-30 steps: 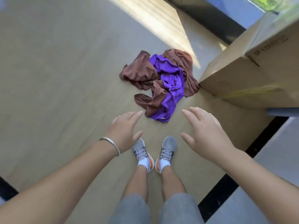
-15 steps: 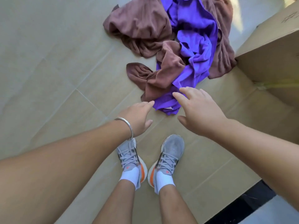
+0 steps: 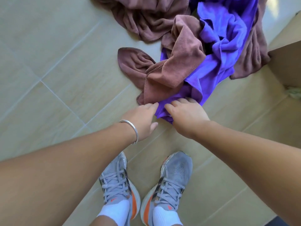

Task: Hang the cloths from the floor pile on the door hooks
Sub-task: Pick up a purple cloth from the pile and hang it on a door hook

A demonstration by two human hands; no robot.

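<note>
The floor (image 3: 48,66) is laid in pale beige tiles with light grout lines running diagonally. At the left, a bare forearm extends from the lower left corner toward the centre; a silver bangle (image 3: 132,130) sits at its wrist. The left hand (image 3: 141,118) is flat and relaxed, fingers extended, thumb pointing right; its fingertips (image 3: 154,104) touch the near edge of the cloth pile where brown and purple fabric meet. It holds nothing. Directly ahead of this hand lies the brown cloth (image 3: 175,66), crumpled on the floor, with one rounded fold spread to the left and a stitched hem facing the person. Further brown fabric extends across the top of the view and down the right flank of the pile. The purple cloth (image 3: 228,38) lies tangled between these brown sections; its near corner reaches the floor closest to the person. The right hand (image 3: 187,113) rests on that near corner, fingers bent down into the fabric; whether they have closed around it cannot be determined, since the fingertips are hidden in the folds. The two hands are just beside each other with purple fabric between them. Below the hands, two grey laced trainers (image 3: 172,181) with orange accents and white socks stand on the tiles. At the right edge, a cardboard box (image 3: 286,62) stands just beside the pile
</note>
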